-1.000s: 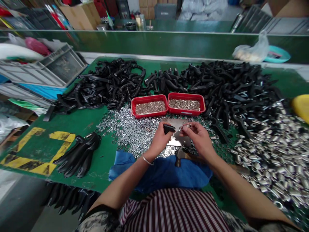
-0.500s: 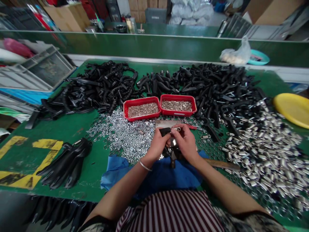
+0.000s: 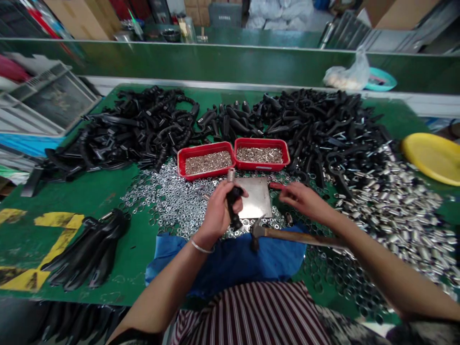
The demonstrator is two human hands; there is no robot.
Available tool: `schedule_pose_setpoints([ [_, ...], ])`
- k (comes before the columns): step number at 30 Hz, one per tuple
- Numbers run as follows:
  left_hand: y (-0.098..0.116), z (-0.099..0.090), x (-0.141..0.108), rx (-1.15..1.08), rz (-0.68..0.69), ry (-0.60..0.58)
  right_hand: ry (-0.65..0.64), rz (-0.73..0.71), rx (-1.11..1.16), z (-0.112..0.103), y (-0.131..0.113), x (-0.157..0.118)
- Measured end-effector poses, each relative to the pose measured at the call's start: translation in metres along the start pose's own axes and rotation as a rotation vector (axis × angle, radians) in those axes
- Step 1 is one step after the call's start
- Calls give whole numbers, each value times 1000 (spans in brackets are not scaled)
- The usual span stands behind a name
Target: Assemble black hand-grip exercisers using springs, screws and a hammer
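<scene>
Head view: left of the metal plate (image 3: 255, 197), black handle (image 3: 234, 193) was clamped by left hand (image 3: 216, 211); upright spring (image 3: 231, 175) could be dislodged by knocks! Right of plate, right hand (image 3: 305, 199) was curled, grip unclear.

Black part (image 3: 234, 195) partly hidden, crate (image 3: 33, 115) cropped

A: What's in the left hand (image 3: 217, 211)?
B: A glossy black plastic part (image 3: 233, 205), gripped with its lower end sticking out below the fingers.
A: And the spring (image 3: 231, 174)?
B: Silvery, tightly coiled, standing upright at the part's upper end.
A: The red tool (image 3: 275, 186)?
B: Slim, lying flat beside the metal plate (image 3: 256, 197), near the right hand (image 3: 301, 197); contact is unclear.
</scene>
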State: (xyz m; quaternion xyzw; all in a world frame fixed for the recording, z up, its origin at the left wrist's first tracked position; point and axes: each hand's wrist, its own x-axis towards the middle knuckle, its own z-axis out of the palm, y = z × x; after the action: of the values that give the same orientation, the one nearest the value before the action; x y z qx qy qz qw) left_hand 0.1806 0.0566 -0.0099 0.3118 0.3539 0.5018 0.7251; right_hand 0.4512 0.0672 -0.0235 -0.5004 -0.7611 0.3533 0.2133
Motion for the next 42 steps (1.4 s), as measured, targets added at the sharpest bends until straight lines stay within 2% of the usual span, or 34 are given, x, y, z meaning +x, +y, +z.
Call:
schedule_pose_setpoints([
  [2,8,-1,11,-44,45,51,-39,-1,-284,1,14,-17],
  [5,13,8,27,-17,21,13,-77,97,-522,10,16,-34],
  [8,7,21,39,-1,19,15,-79,148,-587,12,10,-33],
  [11,-1,28,47,65,100,98,-39,125,-562,4,2,-23],
  [13,-5,27,46,213,179,153,94,112,-300,2,-7,-14],
  [15,-8,25,42,448,243,137,237,117,201,10,-17,-1],
  [16,-9,23,40,573,271,113,268,124,469,18,-22,6],
  [17,-10,21,37,685,303,88,255,130,700,27,-27,14],
  [19,-12,16,34,852,364,63,163,148,1024,48,-34,28],
  [22,-14,7,31,979,421,83,52,196,1308,71,-37,42],
  [24,-16,3,30,1015,421,89,28,219,1426,76,-38,43],
  [26,-17,2,28,1033,408,96,23,219,1415,77,-41,39],
  [30,-15,7,21,1038,395,76,170,163,1075,73,-49,24],
  [32,-12,8,17,1030,427,22,206,147,998,73,-50,18],
  [34,-8,8,12,1025,456,-86,74,161,1119,73,-51,15],
  [36,-6,7,9,1023,453,-192,-147,206,1310,72,-52,14],
  [38,-6,7,11,1005,417,-204,-297,256,1339,68,-54,13],
  [40,-8,9,18,909,350,-115,-288,273,1085,59,-53,8],
  [42,-13,10,32,695,256,-11,-149,234,612,44,-43,-1],
])
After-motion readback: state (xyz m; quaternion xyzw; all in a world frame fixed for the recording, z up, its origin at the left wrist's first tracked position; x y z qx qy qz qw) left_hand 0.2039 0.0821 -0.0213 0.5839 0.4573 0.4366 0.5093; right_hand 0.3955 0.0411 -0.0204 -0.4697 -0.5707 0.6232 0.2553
